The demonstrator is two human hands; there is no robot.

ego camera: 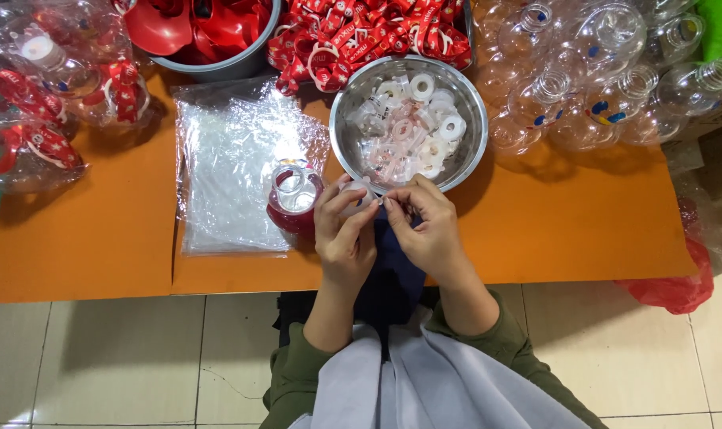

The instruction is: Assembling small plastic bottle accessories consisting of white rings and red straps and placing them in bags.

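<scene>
We work over an orange table (99, 238) that fills the upper half of the view. At its far right lies a heap of clear bottles (607, 71); more bottles with red straps (35, 103) sit at far left. A grey tub (218, 59) of red lids stands at the top, with a pile of red lanyards (361, 36) beside it. A stack of clear bags (234, 167) lies flat left of centre. A steel bowl (468, 119) of white rings and clear parts sits just beyond our hands. A small red cap (295, 199) rests on the bags' right edge, just beside our left hand (345, 238). Our right hand (432, 230) meets the left, and the fingertips of both pinch a small clear ring (359, 191) between them, at the bowl's near rim.
</scene>
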